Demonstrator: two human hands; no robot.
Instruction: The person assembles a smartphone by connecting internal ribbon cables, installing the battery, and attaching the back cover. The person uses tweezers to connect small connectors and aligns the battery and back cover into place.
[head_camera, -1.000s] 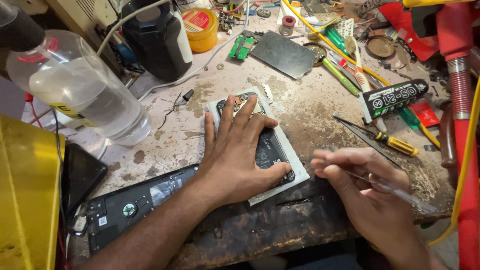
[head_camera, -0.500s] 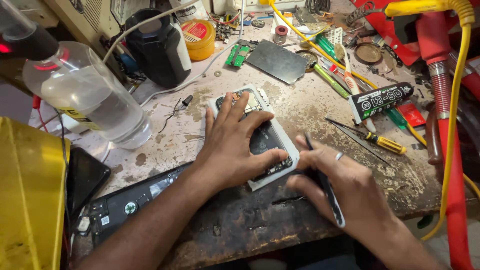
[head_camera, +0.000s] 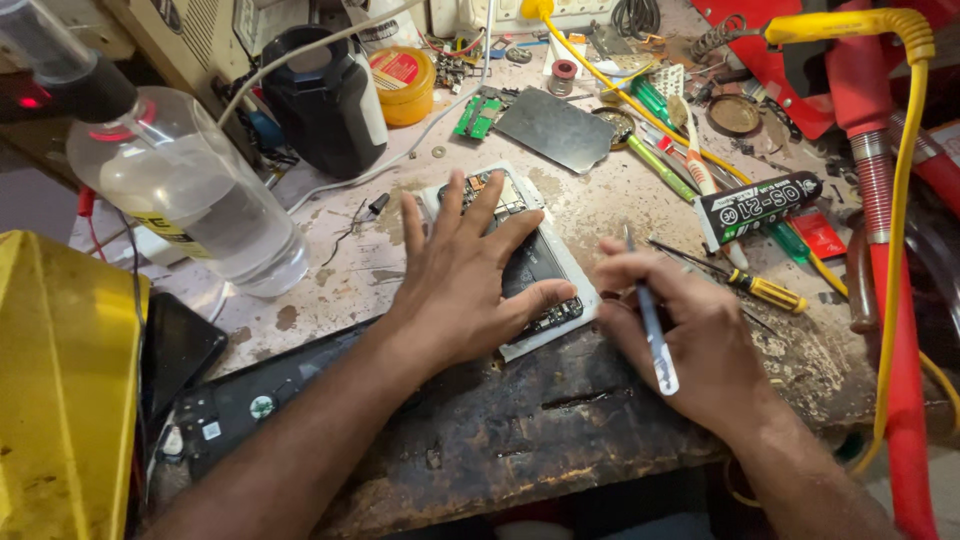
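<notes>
Looking mid-teardown: back's off the opened phone (head_camera: 520, 262), left hand (head_camera: 462, 290) spread flat pinning it to the desk (head_camera: 640, 190), right hand (head_camera: 690, 335) at 3 o'clock, grip pinching tweezers (head_camera: 652, 325), board not out yet.

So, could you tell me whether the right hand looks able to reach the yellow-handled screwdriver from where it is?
Probably yes. The yellow-handled screwdriver lies on the bench just beyond the right hand, with nothing between them. But that hand already grips a thin tool, so it would likely have to put that down first.
</notes>
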